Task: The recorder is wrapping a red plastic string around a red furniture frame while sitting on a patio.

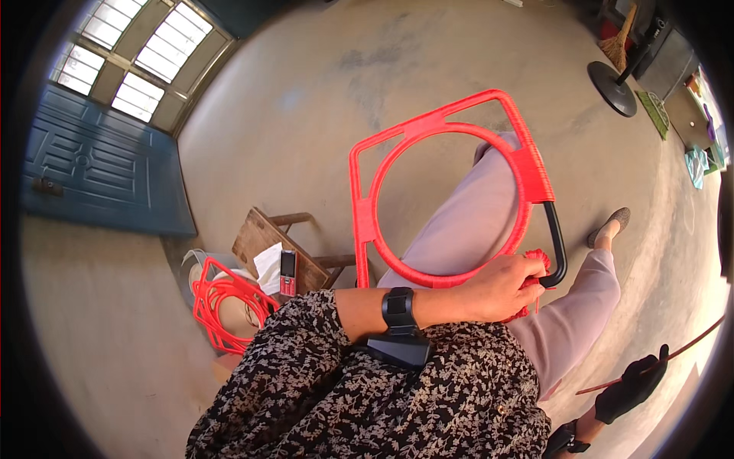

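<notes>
A rounded-square frame with an inner ring (372, 200), mostly wrapped in bright red cord, stands over my lap. Its bare black tube (558, 241) shows at the right corner. My left hand (505, 289), bare, is closed round the frame at that corner. A bunch of red cord (537, 260) shows around its fingers, which partly hide it. Out at the lower right, my right hand (631, 386) wears a black glove and closes on a thin reddish-brown strand (692, 342). The strand runs straight past the hand on both sides. Whether it joins the frame's cord cannot be seen.
On my left are a wooden stool (267, 241) with a red phone (288, 273) and white paper (267, 268), and several red-wrapped frames (222, 302). A blue door (107, 164) stands far left. A round black stand base (612, 89) and a broom (618, 46) are far right.
</notes>
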`<state>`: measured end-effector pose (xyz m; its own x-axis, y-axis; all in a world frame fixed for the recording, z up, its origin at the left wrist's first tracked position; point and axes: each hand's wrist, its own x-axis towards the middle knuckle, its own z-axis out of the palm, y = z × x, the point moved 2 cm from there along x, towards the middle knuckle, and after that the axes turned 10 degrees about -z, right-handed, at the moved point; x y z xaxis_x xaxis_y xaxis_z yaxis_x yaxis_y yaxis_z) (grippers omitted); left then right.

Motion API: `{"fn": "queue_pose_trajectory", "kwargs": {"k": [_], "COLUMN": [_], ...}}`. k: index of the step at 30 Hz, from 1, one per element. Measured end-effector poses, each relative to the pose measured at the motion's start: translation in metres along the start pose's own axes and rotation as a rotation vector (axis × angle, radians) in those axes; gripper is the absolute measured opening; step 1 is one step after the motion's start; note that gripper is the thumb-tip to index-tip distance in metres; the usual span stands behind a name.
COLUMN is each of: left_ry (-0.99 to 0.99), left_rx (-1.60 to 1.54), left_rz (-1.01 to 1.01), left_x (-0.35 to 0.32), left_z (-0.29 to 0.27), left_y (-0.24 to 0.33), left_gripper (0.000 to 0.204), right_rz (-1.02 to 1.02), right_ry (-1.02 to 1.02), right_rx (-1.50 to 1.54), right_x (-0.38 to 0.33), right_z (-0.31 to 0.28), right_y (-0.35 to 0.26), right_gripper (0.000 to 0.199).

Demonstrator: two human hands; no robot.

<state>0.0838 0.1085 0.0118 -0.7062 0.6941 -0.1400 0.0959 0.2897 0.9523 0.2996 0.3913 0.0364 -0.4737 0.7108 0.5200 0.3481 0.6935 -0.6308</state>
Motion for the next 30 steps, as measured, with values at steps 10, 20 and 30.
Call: {"fn": "queue_pose_trajectory", "kwargs": {"k": [10,20,30], "left_ry": [0.084,0.101,0.032], "left_rx": [-0.061,-0.159,-0.254], "left_rz": [0.026,0.056,0.032], "left_x": [-0.008,-0.013,-0.014], "left_z": [-0.003,-0.004,-0.011], "left_y": [0.002,-0.002,-0.001], "left_gripper": [0.018,0.016,0.014], "right_rz": [0.43,0.632,0.512], "right_ry": [-0.072,-0.281,-0.476], "right_rx": [0.464,0.377,0.32], "right_x": [-0.015,-0.045,-0.039], "right_z": [0.05,0.1,0.115], "right_y": [-0.036,0.012,0.024], "right_gripper": [0.039,0.031,0.027]}}
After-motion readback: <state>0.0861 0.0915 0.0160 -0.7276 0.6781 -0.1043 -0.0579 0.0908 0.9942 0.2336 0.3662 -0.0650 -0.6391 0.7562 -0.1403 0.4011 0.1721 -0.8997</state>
